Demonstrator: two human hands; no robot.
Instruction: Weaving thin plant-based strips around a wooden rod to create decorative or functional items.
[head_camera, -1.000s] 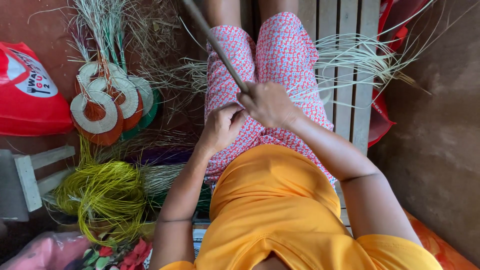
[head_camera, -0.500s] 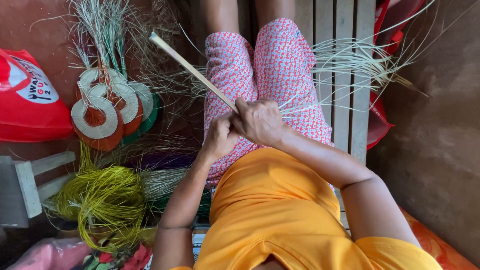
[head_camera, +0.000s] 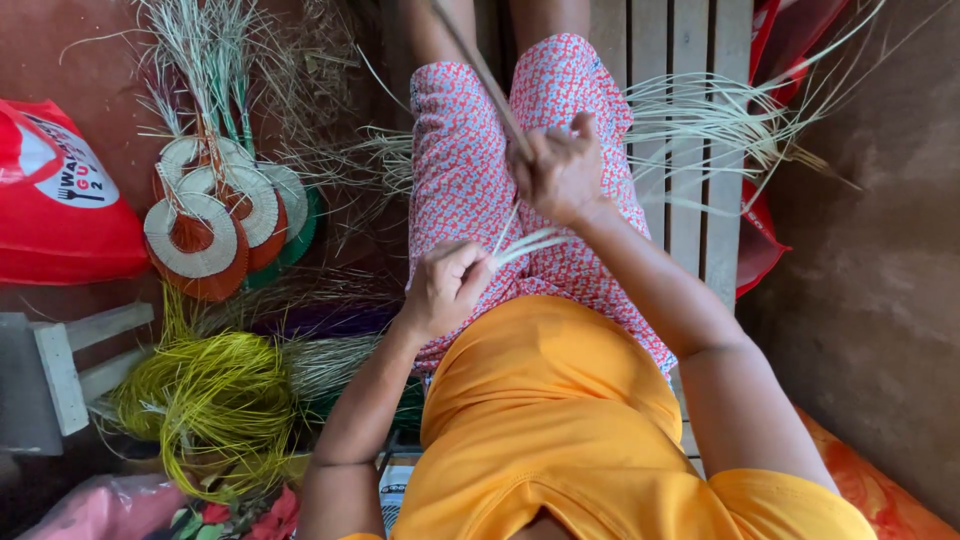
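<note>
I sit on a slatted wooden bench (head_camera: 690, 40) in an orange top and red patterned shorts. My right hand (head_camera: 562, 170) is closed around a long thin stick (head_camera: 478, 62) that points away over my lap. My left hand (head_camera: 446, 287) sits lower, over my left thigh, pinching the ends of pale split strips (head_camera: 522, 243) that run up toward my right hand. The two hands are apart, with the strips stretched between them.
Pale loose strips (head_camera: 720, 115) fan across the bench at right. On the floor at left lie round woven fans (head_camera: 205, 225), a yellow-green fibre bundle (head_camera: 205, 395), a red bag (head_camera: 60, 200), a small white stool (head_camera: 60, 365) and artificial flowers (head_camera: 235, 515).
My right hand has moved up and away from my left, swinging the stick from pointing far left to nearly straight ahead. Pale strips now stretch between the separated hands.
</note>
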